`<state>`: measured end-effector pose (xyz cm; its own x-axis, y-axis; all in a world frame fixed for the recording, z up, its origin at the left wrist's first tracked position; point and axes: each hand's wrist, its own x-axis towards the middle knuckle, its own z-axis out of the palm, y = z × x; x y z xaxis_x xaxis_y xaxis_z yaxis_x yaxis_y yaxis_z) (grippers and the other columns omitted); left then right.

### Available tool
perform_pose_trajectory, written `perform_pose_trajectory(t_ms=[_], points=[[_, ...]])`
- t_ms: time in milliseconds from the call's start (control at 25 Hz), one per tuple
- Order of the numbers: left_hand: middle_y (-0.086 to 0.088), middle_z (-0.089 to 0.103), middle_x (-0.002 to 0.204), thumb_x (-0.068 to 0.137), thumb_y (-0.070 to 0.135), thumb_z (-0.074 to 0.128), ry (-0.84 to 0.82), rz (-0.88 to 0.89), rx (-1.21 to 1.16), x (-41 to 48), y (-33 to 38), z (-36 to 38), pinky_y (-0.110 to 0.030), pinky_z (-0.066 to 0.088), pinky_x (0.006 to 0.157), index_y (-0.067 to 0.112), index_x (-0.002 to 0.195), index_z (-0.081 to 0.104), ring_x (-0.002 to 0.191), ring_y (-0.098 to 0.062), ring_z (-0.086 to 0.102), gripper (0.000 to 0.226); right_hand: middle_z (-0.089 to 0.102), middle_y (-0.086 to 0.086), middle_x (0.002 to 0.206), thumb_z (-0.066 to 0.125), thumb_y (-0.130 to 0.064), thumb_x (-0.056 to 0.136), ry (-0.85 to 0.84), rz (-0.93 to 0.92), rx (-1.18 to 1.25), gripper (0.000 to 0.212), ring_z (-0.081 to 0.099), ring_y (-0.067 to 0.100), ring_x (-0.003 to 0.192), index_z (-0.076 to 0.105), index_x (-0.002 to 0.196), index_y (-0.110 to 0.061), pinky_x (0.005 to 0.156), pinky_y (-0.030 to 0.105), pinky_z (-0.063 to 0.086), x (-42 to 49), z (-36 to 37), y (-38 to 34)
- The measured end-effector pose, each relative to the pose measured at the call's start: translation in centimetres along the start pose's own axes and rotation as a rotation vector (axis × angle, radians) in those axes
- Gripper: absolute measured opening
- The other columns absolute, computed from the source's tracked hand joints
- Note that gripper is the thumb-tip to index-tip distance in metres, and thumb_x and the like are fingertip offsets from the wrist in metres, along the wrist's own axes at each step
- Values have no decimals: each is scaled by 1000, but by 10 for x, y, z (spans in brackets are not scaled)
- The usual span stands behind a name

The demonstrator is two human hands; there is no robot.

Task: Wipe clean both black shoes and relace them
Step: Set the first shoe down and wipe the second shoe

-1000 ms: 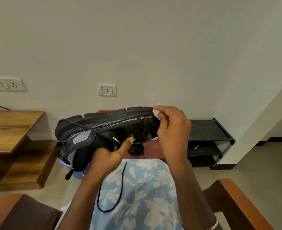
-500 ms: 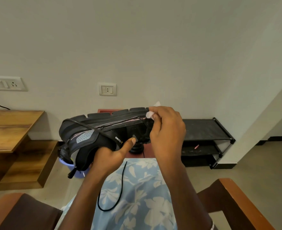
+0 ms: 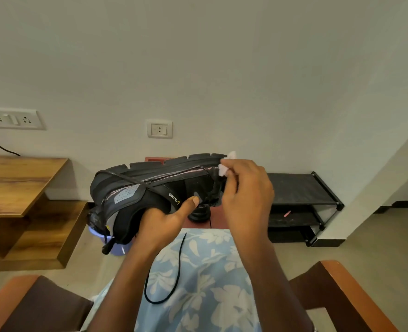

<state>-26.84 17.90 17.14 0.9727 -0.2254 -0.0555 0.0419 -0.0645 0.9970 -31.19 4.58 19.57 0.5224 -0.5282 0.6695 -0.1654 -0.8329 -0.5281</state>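
Head cam, only view there is. The black shoe is up in the air over the person's lap, tipped on its side so the chunky sole faces the wall, heel off to the left and toe to the right. The left hand is grasping it at the collar: fingers tucked down inside the opening, thumb stretched out along the side, just past the little logo. The right hand is pinching a small white wipe between thumb and fingertips, and the wipe is pressed right on the toe end, where the sole edge meets the upper.

A loose black lace lies in a loop on the blue floral fabric over the lap. Another black cord runs across the heel side of the shoe.

Behind the shoe, low down, a lavender tub sits on the floor. A black shoe rack stands against the wall on the right, a wooden counter on the left, a wall socket above the shoe. Wooden chair arms frame the bottom corners.
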Motion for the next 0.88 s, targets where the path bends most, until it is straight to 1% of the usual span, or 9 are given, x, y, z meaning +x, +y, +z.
perform_pose_trajectory(t_ms=[80, 160, 280, 360, 440, 600, 680, 760, 880], points=[[18, 66, 88, 79, 29, 80, 2, 5, 16, -1, 0, 1, -26, 43, 89, 26, 93, 68, 103, -12, 61, 19, 76, 7, 103, 54, -13, 86, -38, -130, 35, 30, 69, 27, 95, 76, 106, -10, 79, 34, 55, -11, 4, -13], [19, 66, 90, 80, 27, 80, 6, 25, -9, 0, 0, -1, -27, 44, 92, 28, 92, 67, 104, -11, 62, 17, 75, 5, 106, 48, -22, 90, -60, -162, 61, 35, 67, 23, 98, 76, 108, -11, 81, 30, 54, -11, 2, -9], [18, 67, 92, 80, 26, 80, 6, 16, -57, 0, 2, -7, -28, 43, 94, 29, 92, 68, 105, -10, 62, 17, 75, 4, 107, 58, -7, 94, -20, -13, 32, 25, 66, 23, 98, 76, 110, -12, 81, 23, 45, 1, -3, 17], [19, 66, 92, 80, 25, 79, 3, 12, -51, 1, 2, -7, -27, 42, 93, 30, 93, 67, 105, -11, 61, 18, 74, 4, 110, 62, -2, 94, -31, 103, 26, 26, 66, 25, 102, 76, 113, -13, 85, 26, 47, 9, -6, 30], [22, 62, 87, 80, 26, 79, -2, -3, -32, 1, 3, -5, -26, 40, 91, 33, 86, 64, 103, -11, 59, 18, 75, 3, 109, 60, -1, 94, -16, 114, 5, 27, 66, 25, 101, 76, 112, -14, 82, 26, 44, 8, -4, 24], [6, 70, 89, 81, 37, 77, -4, -58, 129, -4, 3, 1, -30, 46, 85, 18, 93, 71, 103, -18, 64, 23, 76, 3, 101, 45, -22, 90, -10, -134, 46, 37, 67, 22, 96, 77, 104, -12, 79, 22, 45, -11, 4, -19], [3, 69, 88, 82, 41, 75, -1, -73, 173, -4, 4, 1, -34, 47, 85, 17, 84, 68, 102, -21, 64, 25, 76, 2, 104, 38, -26, 88, -43, -223, 82, 46, 67, 19, 99, 77, 106, -11, 84, 17, 45, -15, 5, -21], [5, 67, 85, 81, 42, 76, -4, -66, 179, -4, 5, -2, -28, 43, 84, 26, 79, 62, 101, -18, 61, 21, 76, 2, 104, 41, -23, 90, -38, -185, 112, 41, 67, 19, 98, 77, 106, -11, 84, 16, 45, -8, 4, -5], [6, 64, 92, 80, 39, 77, 1, -73, 131, -2, 2, -6, -26, 40, 89, 26, 89, 66, 102, -16, 56, 19, 75, 3, 103, 56, -1, 91, -21, 3, 70, 28, 67, 24, 96, 77, 107, -12, 83, 27, 51, 3, -1, 23]])
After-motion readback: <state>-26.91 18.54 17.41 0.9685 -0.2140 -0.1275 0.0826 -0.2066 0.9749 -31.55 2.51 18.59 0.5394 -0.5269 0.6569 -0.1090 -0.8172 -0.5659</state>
